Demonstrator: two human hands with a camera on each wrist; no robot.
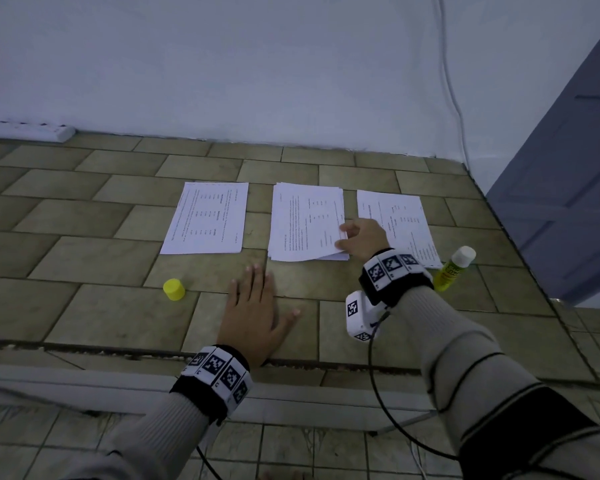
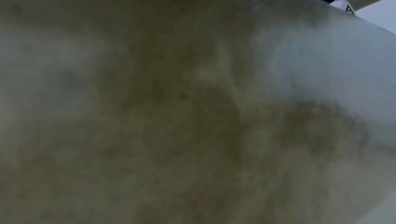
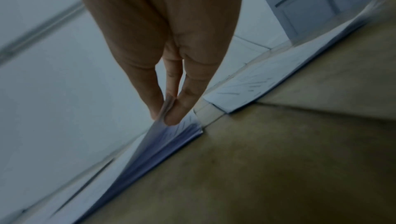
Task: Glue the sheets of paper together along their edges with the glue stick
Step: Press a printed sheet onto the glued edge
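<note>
Three lots of printed white paper lie in a row on the tiled surface: a left sheet [image 1: 207, 220], a middle stack [image 1: 303, 226] and a right sheet [image 1: 400, 216]. My right hand [image 1: 347, 237] pinches the right edge of the top sheet [image 3: 150, 136] of the middle stack between thumb and fingers, lifting it a little. The uncapped glue stick [image 1: 452, 268], yellow-green with a white tip, stands to the right of my right wrist. Its yellow cap [image 1: 174, 289] stands left of my left hand [image 1: 253, 306], which rests flat on the tiles with straight fingers.
A white wall rises behind the papers, with a power strip [image 1: 32, 131] at its foot on the left. A blue-grey door [image 1: 568, 168] stands at the right. The tiled surface's front edge [image 1: 291, 362] runs under my left wrist. The left wrist view is blurred.
</note>
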